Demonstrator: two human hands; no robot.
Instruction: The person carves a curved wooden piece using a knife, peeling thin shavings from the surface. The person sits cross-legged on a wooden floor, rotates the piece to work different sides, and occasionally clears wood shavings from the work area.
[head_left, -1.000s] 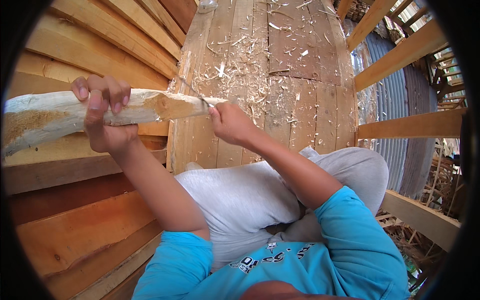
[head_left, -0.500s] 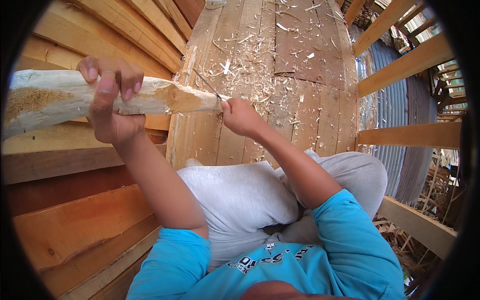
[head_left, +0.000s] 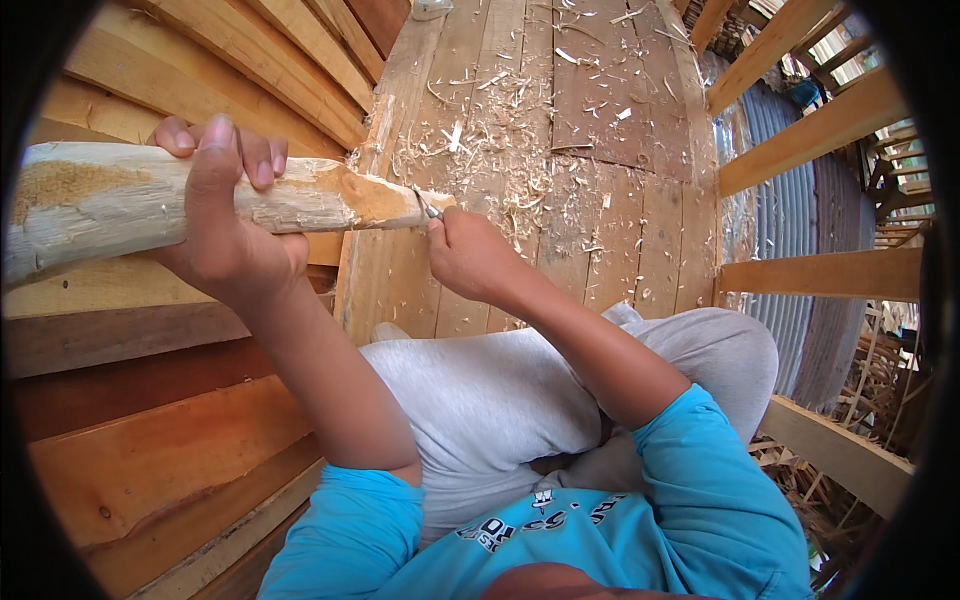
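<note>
A thick, pale peeled wooden pole reaches in from the left edge, its tapered end pointing right over the floor. My left hand wraps around the pole's middle, thumb on the near side and fingertips over the top. Closed around a knife, my right hand is by the tapered end. The thin dark blade of the knife lies across the pale cut tip, touching it as far as I can see; the handle is mostly hidden in my fist. Brown patches mark the pole's surface.
Wood shavings litter the plank floor ahead of my crossed legs. Stacked timber planks line the left side. A wooden railing stands on the right, with corrugated metal sheets beyond it.
My right hand has shifted slightly left and down, and the knife blade now sits farther left on the tip at a steeper angle. The left hand has rolled a little, still gripping the pole.
</note>
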